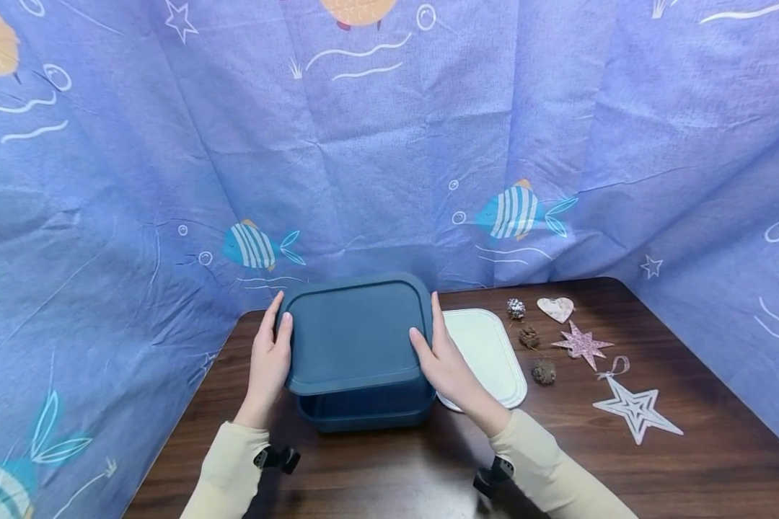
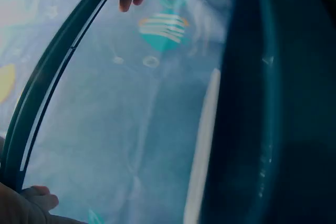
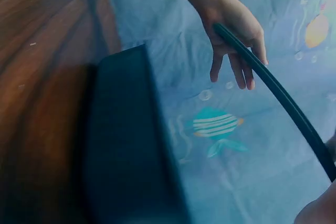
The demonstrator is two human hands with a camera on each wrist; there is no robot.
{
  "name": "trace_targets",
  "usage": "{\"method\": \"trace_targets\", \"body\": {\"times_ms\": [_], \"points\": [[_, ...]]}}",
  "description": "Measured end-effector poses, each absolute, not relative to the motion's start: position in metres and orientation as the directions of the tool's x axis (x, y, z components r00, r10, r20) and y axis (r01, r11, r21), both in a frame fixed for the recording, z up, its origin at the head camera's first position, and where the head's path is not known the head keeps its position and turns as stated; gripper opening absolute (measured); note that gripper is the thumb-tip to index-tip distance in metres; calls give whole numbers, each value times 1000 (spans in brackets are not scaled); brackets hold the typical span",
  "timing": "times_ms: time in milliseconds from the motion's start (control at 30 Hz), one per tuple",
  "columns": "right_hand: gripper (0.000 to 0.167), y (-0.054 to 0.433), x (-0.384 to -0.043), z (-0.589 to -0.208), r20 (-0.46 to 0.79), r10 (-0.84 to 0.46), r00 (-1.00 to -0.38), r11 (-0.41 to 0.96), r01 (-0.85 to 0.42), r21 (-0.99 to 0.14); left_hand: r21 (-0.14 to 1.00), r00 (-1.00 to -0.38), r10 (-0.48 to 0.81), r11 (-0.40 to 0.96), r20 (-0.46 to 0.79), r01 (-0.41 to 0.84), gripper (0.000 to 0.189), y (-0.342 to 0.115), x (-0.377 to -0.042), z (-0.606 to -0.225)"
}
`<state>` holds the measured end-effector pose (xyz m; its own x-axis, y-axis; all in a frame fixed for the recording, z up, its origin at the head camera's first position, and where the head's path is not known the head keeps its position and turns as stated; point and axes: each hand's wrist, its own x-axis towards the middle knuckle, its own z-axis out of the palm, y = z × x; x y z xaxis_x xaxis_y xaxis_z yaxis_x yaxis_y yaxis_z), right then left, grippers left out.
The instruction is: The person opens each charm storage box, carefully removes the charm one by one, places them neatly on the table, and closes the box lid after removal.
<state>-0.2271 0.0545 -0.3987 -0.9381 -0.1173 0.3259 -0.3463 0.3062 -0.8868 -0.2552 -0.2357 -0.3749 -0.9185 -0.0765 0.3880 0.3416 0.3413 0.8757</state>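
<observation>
Between my two hands is a dark blue rectangular lid (image 1: 358,335), held by its short sides above a matching dark blue box (image 1: 370,418). My left hand (image 1: 269,364) grips the lid's left edge, thumb on its top face. On the opposite edge my right hand (image 1: 444,360) grips it, with the thumb likewise on top. Tilted, the lid hides the back of the box while the front wall shows below it. In the right wrist view, a gap separates the lid's rim (image 3: 283,98) from the box (image 3: 126,135).
A white rounded tray (image 1: 483,353) lies just right of the box, partly behind my right hand. Farther right are several small cones (image 1: 529,337), a pale heart (image 1: 556,309), a pink glitter star (image 1: 582,344) and a white star (image 1: 637,408) on the brown table (image 1: 363,479). A fish-print curtain (image 1: 389,144) hangs behind.
</observation>
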Motion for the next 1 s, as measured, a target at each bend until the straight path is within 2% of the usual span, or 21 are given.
{"method": "trace_targets", "body": {"times_ms": [133, 367, 1000], "points": [[78, 55, -233, -416, 233, -148, -961, 365, -272, -890, 877, -951, -64, 409, 303, 252, 58, -237, -260, -391], [77, 57, -235, -437, 137, -140, -981, 387, -182, -904, 882, -980, -56, 447, 193, 149, 63, -235, -263, -419], [92, 60, -231, -460, 28, -135, -990, 380, -78, -922, 853, -990, -16, 511, 137, 110, 64, -230, -268, -448]]}}
